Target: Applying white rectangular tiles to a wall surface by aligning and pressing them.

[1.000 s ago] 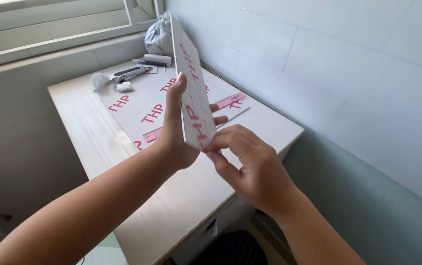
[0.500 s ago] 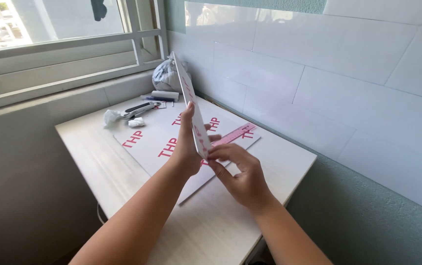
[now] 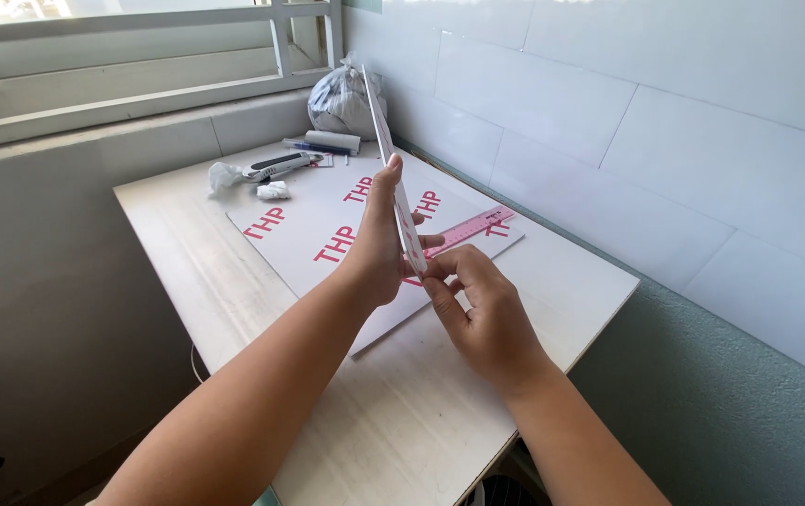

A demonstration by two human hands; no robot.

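Both hands meet over the middle of the white table [image 3: 196, 272], and between them stands a thin white board strip [image 3: 385, 150], held on edge and nearly upright, its far end rising toward the window corner. The left hand [image 3: 379, 248] wraps the strip's near part from the left side, fingers up along its face, thumb behind, a firm grasp. The right hand [image 3: 482, 314] comes in from the right and pinches the strip's lower near end between its fingertips [image 3: 440, 281]; it grips that end too. Beneath them a large white sheet with pink lettering [image 3: 327, 225] lies flat on the table, and a pink ruler [image 3: 472, 228] rests across its right part, just beyond the hands. At the far edge sit a utility knife [image 3: 276, 166], crumpled bits of paper [image 3: 224, 175], pens [image 3: 313, 147] and a grey plastic bag [image 3: 341, 98] against the tiled wall. As a judgement: the strip looks already separate from the sheet, and with the knife set aside well apart, the handling of this piece seems under way rather than finished; the big sheet looks mostly whole.
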